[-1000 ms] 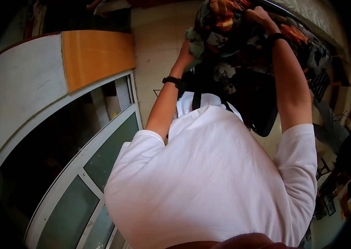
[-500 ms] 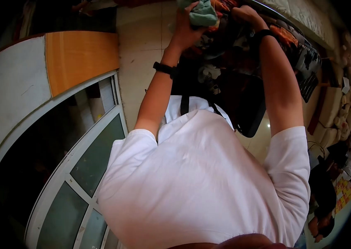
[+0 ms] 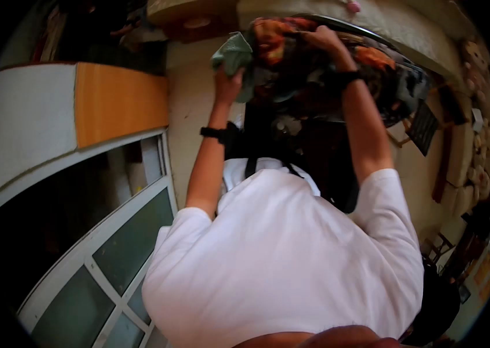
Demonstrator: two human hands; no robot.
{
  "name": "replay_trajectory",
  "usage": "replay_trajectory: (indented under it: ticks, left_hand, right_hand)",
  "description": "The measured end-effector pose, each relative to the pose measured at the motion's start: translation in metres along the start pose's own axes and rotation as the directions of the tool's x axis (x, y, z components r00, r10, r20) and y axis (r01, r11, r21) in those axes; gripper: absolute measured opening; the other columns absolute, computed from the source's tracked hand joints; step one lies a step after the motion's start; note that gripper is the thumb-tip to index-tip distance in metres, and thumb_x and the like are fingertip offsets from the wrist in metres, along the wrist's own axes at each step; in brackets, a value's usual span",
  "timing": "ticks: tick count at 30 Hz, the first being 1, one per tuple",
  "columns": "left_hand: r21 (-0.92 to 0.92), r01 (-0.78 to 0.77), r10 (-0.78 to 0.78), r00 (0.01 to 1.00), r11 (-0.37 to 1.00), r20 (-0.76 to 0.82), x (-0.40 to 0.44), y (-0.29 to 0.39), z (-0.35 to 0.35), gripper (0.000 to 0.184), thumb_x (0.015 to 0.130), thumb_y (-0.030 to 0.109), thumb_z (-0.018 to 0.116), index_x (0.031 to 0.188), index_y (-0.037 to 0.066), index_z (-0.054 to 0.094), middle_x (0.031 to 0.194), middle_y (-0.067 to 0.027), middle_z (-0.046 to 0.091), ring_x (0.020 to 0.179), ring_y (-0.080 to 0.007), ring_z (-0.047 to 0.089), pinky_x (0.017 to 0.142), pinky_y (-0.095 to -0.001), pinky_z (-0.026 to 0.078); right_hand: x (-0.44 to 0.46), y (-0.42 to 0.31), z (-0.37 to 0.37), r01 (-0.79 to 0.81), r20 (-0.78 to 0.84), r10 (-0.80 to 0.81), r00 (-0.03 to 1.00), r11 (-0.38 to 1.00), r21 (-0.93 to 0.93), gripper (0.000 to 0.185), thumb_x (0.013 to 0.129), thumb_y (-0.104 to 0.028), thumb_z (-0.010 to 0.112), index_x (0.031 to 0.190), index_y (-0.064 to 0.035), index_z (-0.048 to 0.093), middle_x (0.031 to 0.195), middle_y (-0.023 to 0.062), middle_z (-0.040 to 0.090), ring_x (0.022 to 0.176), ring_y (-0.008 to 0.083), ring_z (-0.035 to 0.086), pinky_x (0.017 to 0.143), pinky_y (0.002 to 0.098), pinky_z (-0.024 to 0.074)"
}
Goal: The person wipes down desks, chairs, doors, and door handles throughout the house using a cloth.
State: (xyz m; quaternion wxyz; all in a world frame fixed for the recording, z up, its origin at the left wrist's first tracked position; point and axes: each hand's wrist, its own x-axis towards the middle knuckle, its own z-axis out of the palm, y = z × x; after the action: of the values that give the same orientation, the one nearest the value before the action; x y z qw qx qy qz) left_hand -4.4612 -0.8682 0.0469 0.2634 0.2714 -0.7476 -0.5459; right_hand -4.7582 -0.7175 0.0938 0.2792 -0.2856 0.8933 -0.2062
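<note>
Beyond the white shirt [image 3: 280, 249], the left hand [image 3: 229, 86] had its fingers clamped on a green cloth [image 3: 234, 53], beside dark, orange-patterned fabric [image 3: 297, 72]. The right hand [image 3: 326, 39] rested there, its grip unclear.

Pale-green crumpled cloth [image 3: 234, 53]: matt, soft-looking. Bulky orange-and-black patterned bundle [image 3: 303, 69]: probably fabric, too blurred to be sure. Thin curved silver rim [image 3: 367, 32]: glossy, metal-looking. White short-sleeved T-shirt [image 3: 291, 249]: matt, smooth cloth. Flat orange-brown wood panel [image 3: 120, 105]: smooth. Greenish rectangular panes [image 3: 132, 246]: glass-like, matt.

Both arms [image 3: 367, 127] stretched forward, fingers [image 3: 321, 37] curled
</note>
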Motion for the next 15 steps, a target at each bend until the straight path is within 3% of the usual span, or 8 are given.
replay_trajectory:
  ticks: [3, 5, 7, 8, 10, 11, 13, 15]
  left_hand:
    - [-0.174, 0.097, -0.087, 0.994, 0.980, 0.065, 0.012, 0.072, -0.003, 0.028, 0.083, 0.007, 0.063, 0.110, 0.001, 0.064, 0.096, -0.0129, 0.070, 0.088, -0.0216, 0.066, 0.080, -0.0334, 0.050]
    - [-0.218, 0.019, 0.026, 0.980, 0.976, 0.198, -0.001, 0.111, -0.001, 0.027, 0.081, 0.006, 0.065, 0.107, -0.001, 0.064, 0.092, -0.0089, 0.068, 0.083, -0.0166, 0.063, 0.076, -0.0309, 0.049]
    - [-0.213, -0.027, 0.085, 0.959, 0.977, 0.271, -0.014, 0.147, 0.010, 0.027, 0.081, 0.006, 0.065, 0.106, -0.003, 0.064, 0.090, -0.0064, 0.067, 0.080, -0.0142, 0.061, 0.074, -0.0298, 0.049]
    - [-0.264, -0.198, 0.293, 0.868, 0.944, 0.400, -0.021, 0.165, 0.017, 0.027, 0.082, 0.006, 0.066, 0.107, -0.003, 0.064, 0.092, -0.0062, 0.067, 0.082, -0.0141, 0.061, 0.075, -0.0298, 0.049]
    - [-0.458, 0.070, 0.301, 0.665, 0.886, 0.684, -0.022, 0.167, 0.035, 0.030, 0.086, 0.011, 0.069, 0.112, -0.001, 0.063, 0.095, -0.0073, 0.069, 0.089, -0.0152, 0.063, 0.080, -0.0298, 0.050]
    - [-0.457, 0.065, 0.306, 0.660, 0.887, 0.686, -0.019, 0.170, 0.042, 0.030, 0.086, 0.011, 0.069, 0.112, -0.001, 0.063, 0.095, -0.0073, 0.069, 0.089, -0.0152, 0.063, 0.080, -0.0298, 0.050]
    - [-0.352, 0.017, 0.294, 0.514, 0.936, 0.806, -0.011, 0.184, 0.049, 0.031, 0.089, 0.015, 0.069, 0.115, -0.001, 0.061, 0.098, -0.0073, 0.069, 0.092, -0.0137, 0.063, 0.082, -0.0297, 0.050]
    - [-0.254, -0.101, 0.268, 0.524, 0.962, 0.808, 0.002, 0.184, 0.063, 0.040, 0.091, 0.026, 0.068, 0.121, 0.000, 0.058, 0.109, -0.0119, 0.067, 0.101, -0.0187, 0.062, 0.088, -0.0323, 0.049]
  right_hand:
    - [-0.089, -0.029, -0.006, 0.261, -0.197, -0.186, 0.963, 0.832, 0.490, 0.059, 0.083, -0.055, 0.062, 0.114, -0.0047, 0.066, 0.095, 0.0149, 0.070, 0.088, 0.0261, 0.067, 0.080, 0.0392, 0.0515]
    - [-0.155, -0.049, -0.002, 0.426, -0.236, -0.370, 0.899, 0.607, 0.671, 0.066, 0.083, -0.041, 0.068, 0.134, -0.0052, 0.049, 0.106, 0.0142, 0.066, 0.098, 0.0247, 0.064, 0.086, 0.0370, 0.0498]
    - [-0.196, -0.054, 0.026, 0.772, -0.427, -0.643, 0.636, 0.532, 0.349, 0.072, 0.079, -0.027, 0.074, 0.138, -0.0039, 0.040, 0.115, 0.0149, 0.063, 0.104, 0.0246, 0.061, 0.090, 0.0350, 0.0482]
    - [-0.206, -0.050, 0.036, 0.734, -0.413, -0.609, 0.677, 0.515, 0.443, 0.066, 0.076, -0.021, 0.075, 0.132, -0.0026, 0.045, 0.112, 0.0147, 0.063, 0.103, 0.0232, 0.062, 0.089, 0.0337, 0.0482]
    - [-0.214, -0.030, 0.053, 0.720, -0.607, -0.414, 0.678, 0.538, 0.438, 0.051, 0.073, -0.011, 0.074, 0.119, -0.0012, 0.053, 0.105, 0.0125, 0.065, 0.100, 0.0205, 0.062, 0.086, 0.0317, 0.0479]
    - [-0.211, -0.014, 0.055, 0.726, -0.783, -0.247, 0.571, 0.598, 0.340, 0.043, 0.073, -0.007, 0.073, 0.112, -0.0011, 0.056, 0.101, 0.0105, 0.065, 0.097, 0.0191, 0.062, 0.085, 0.0308, 0.0477]
    - [-0.218, 0.015, 0.022, 0.669, -0.841, 0.036, 0.539, 0.588, 0.454, 0.020, 0.080, -0.003, 0.063, 0.099, -0.0014, 0.058, 0.093, 0.0062, 0.063, 0.086, 0.0169, 0.060, 0.080, 0.0292, 0.0471]
    - [-0.232, 0.051, -0.015, 0.506, -0.813, 0.249, 0.527, 0.676, 0.535, 0.011, 0.086, -0.001, 0.053, 0.095, -0.0016, 0.058, 0.089, 0.0040, 0.060, 0.079, 0.0164, 0.057, 0.076, 0.0298, 0.0467]
